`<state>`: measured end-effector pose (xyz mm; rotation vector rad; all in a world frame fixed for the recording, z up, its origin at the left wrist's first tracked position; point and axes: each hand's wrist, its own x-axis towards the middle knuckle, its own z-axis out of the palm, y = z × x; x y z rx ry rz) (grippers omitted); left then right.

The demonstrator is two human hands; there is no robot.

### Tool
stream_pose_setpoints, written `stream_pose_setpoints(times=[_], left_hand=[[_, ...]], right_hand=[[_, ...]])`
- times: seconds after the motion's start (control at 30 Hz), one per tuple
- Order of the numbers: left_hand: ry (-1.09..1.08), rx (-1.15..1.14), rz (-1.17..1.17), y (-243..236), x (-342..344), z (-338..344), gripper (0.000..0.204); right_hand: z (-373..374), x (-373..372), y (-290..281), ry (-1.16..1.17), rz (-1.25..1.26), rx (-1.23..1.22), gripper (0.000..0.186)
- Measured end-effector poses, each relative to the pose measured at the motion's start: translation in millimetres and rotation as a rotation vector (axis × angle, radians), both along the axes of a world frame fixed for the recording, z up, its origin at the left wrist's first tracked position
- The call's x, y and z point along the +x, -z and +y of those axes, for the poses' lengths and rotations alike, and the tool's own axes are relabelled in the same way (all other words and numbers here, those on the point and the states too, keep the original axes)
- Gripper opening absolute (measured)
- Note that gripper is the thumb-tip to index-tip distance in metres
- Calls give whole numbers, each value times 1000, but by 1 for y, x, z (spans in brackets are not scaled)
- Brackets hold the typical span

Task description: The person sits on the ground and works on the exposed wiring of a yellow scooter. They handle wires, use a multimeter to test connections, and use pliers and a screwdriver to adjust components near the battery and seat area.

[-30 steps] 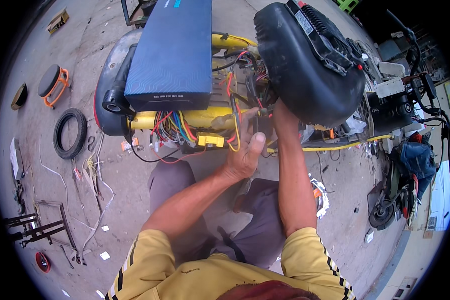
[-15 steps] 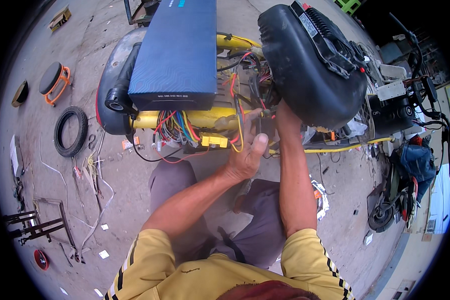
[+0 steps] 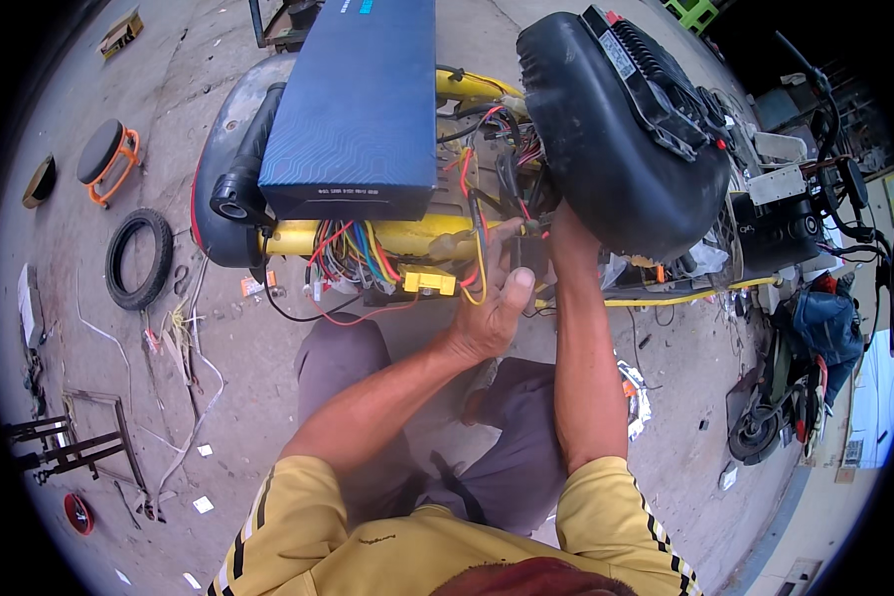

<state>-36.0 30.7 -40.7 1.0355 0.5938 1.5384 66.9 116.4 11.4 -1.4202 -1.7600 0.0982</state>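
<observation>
Quietly, the person in the yellow shirt point(image 3: 397, 551) bent over a yellow frame point(image 3: 368, 236) that ran across the upper middle of the frame. The left hand point(image 3: 487, 313), at the centre, was grasping a small black block point(image 3: 528, 254), with the thumb against its near side and the fingers mostly behind it. Just to its right, the right hand point(image 3: 572, 233) reached under a bulky black seat-like shell point(image 3: 616, 149) in the upper right; its fingers were hidden there, and I could not tell whether they were clenched or loose.

Red and yellow wires point(image 3: 480, 233) ran down close to the left hand, and left of them a yellow connector point(image 3: 429, 282) hung below the frame, beside a bundle of multicoloured wires point(image 3: 340, 256). Above these, a long blue box point(image 3: 353, 119) lay over the frame toward the upper left. A finned black unit point(image 3: 651, 89) sat on top of the shell.

Around the work, a tyre point(image 3: 116, 260) and a round stool point(image 3: 100, 151) with orange legs stood out at the left of the frame, a red bowl point(image 3: 78, 514) lay at the lower left, and a green stool point(image 3: 697, 14) showed at the upper right edge.
</observation>
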Motion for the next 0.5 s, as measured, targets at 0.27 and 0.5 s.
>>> stream_pose_setpoints(times=[0.27,0.5], left_hand=[[37,-20,23,4,-2,-1,78],[26,-24,19,3,-1,-1,77]], right_hand=[[8,6,12,18,10,46,24],[14,9,20,10,106,25,22]])
